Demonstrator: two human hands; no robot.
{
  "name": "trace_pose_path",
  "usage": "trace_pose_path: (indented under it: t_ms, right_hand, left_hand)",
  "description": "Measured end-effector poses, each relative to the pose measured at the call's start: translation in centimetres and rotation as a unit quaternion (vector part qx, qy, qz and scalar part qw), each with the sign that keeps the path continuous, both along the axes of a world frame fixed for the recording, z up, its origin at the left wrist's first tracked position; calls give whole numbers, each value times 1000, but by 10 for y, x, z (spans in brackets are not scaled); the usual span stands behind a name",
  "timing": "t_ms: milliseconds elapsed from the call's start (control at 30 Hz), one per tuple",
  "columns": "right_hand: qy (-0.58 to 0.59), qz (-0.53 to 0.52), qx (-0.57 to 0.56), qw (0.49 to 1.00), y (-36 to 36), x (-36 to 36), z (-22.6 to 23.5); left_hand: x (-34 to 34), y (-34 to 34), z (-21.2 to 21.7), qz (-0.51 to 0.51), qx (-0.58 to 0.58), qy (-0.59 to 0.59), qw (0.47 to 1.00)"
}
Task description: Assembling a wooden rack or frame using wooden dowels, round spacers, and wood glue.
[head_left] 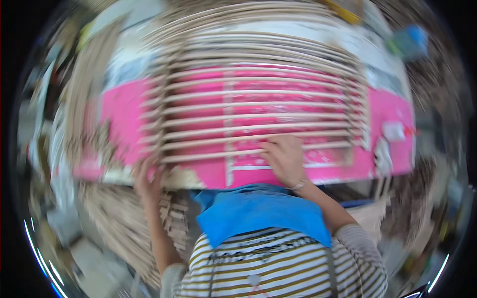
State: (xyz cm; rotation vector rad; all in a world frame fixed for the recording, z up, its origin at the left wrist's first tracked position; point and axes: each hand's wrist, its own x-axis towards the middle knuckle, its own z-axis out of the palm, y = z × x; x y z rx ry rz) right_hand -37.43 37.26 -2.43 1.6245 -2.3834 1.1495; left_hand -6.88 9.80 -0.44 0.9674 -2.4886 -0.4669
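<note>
Pinching the nearest slim pale wooden rod (208,156), at six o'clock in a ladder-like wooden rack (248,117), the right hand (284,160) has a nearly closed grip; I cannot tell the grip of the blurred left hand (147,178), at seven o'clock. Centred on the bright pink surface (390,107), the rack seems largely laid out, rods ranked toward twelve o'clock; what remains is unclear.

One left hand (147,180), one right hand (284,159), one bracelet (297,186) and one blue cloth (261,213) were counted; at least eight pale rods (248,117), blurred, were noted.
</note>
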Motion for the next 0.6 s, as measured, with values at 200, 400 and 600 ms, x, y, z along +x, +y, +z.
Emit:
trace_pose_path:
  t_ms: [200,400,600]
  right_hand:
    - [-30,-47,-86,995,38,7,12]
    - [-212,-57,-50,974,89,14,-6]
    - [-170,-40,-93,980,89,15,-25]
  left_hand:
    - [-3,3,14,-20,-83,-32,996]
    - [-68,46,3,-97,9,-22,995]
    - [-133,102,19,-238,-15,-101,966]
